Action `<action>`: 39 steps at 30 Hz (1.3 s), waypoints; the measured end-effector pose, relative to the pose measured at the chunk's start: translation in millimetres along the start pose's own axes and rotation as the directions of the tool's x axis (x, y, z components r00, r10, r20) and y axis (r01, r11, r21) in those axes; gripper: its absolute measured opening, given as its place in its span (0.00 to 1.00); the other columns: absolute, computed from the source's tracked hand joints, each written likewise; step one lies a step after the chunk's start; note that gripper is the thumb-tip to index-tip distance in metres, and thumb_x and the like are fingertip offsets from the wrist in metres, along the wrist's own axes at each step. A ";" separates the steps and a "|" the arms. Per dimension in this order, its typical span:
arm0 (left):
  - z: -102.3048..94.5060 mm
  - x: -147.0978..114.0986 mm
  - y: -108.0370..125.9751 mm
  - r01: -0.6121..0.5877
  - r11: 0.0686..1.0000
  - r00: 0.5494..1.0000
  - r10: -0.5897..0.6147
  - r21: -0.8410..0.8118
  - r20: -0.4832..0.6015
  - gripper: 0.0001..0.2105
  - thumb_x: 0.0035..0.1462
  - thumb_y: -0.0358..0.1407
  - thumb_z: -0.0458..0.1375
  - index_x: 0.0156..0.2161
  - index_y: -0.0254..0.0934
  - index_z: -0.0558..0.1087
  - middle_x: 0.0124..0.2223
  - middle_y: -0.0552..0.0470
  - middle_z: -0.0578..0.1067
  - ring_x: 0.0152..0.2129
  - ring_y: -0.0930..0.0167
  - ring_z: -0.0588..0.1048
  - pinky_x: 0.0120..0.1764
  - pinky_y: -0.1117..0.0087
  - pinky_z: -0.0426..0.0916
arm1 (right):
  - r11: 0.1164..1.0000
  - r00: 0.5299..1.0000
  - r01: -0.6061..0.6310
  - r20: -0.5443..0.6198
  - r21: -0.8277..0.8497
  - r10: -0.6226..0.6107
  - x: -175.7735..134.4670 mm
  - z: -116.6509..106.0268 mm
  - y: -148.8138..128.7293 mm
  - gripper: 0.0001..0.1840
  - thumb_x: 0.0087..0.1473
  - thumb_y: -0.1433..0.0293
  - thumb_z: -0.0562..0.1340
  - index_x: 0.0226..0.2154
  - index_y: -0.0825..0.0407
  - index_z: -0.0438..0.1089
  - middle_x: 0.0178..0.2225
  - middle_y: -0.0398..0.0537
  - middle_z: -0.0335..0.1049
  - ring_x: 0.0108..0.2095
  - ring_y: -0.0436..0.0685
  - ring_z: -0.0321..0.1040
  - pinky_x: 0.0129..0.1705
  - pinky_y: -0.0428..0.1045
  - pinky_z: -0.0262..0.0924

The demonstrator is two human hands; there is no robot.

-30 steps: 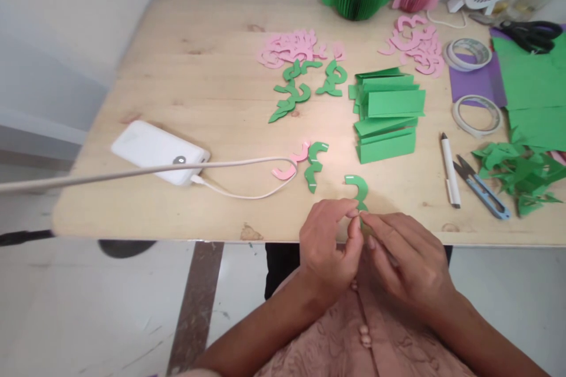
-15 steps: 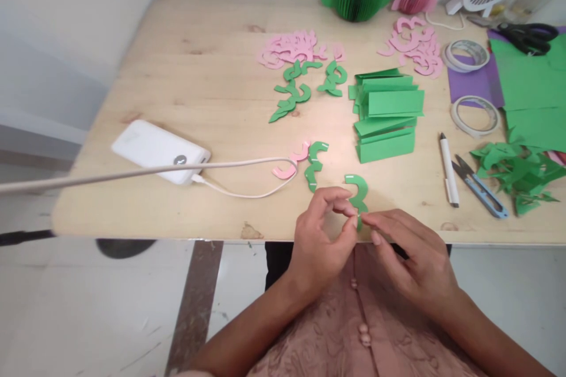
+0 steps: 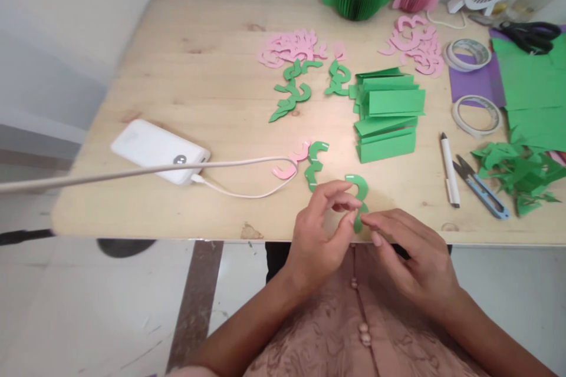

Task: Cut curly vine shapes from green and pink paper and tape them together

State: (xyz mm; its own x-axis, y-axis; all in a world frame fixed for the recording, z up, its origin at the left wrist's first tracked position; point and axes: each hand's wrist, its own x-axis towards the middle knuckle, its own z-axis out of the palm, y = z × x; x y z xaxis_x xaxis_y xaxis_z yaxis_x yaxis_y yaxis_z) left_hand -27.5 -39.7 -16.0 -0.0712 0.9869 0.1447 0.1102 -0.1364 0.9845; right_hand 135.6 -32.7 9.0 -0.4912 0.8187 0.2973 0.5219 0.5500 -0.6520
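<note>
A wavy green paper cutout [image 3: 362, 188] lies near the table's front edge, with a pale strip on its upper end. My left hand [image 3: 325, 230] is curled at its left side, thumb and fingertips closed at the cutout's lower part. From the right, my right hand [image 3: 411, 253] brings its bent index finger close to the lower lobe, thumb tucked just below. Whatever is between its fingertips is too small to make out. Left of the hands lie another green wavy cutout [image 3: 313, 168] with pale strips and a pink curved cutout [image 3: 285, 172].
Folded green paper strips [image 3: 393, 103] stand beyond the hands. Behind are pink cutouts [image 3: 292, 47] and green cutouts [image 3: 292, 94]. A power bank [image 3: 154, 150] with a cable is at left. A pen [image 3: 449, 171], thread snips [image 3: 481, 188], tape rolls [image 3: 477, 116] and green scraps [image 3: 522, 171] lie right.
My left fingertips have shifted slightly up along the green cutout, and more of its lower lobe shows. A small cluster of green cutouts farther back has slid a little to the right.
</note>
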 end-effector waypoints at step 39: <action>0.3 -9.4 3.6 -0.305 0.833 0.942 0.334 0.461 0.022 0.17 0.57 0.24 0.54 0.51 0.36 0.65 0.37 0.52 0.78 0.34 0.72 0.76 0.40 0.72 0.72 | 0.989 0.995 0.070 -0.060 -0.128 -0.078 -5.1 7.1 3.5 0.20 0.52 0.81 0.58 0.48 0.54 0.69 0.38 0.54 0.76 0.37 0.58 0.72 0.38 0.54 0.69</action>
State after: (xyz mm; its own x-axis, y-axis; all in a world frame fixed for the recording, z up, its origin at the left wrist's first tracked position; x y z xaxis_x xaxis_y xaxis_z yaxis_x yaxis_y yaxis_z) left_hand -26.1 -49.4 -13.9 -0.0089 0.8865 0.4626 0.5702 -0.3755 0.7306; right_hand 135.0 -36.1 0.2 -0.4882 0.7815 0.3885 0.5713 0.6227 -0.5347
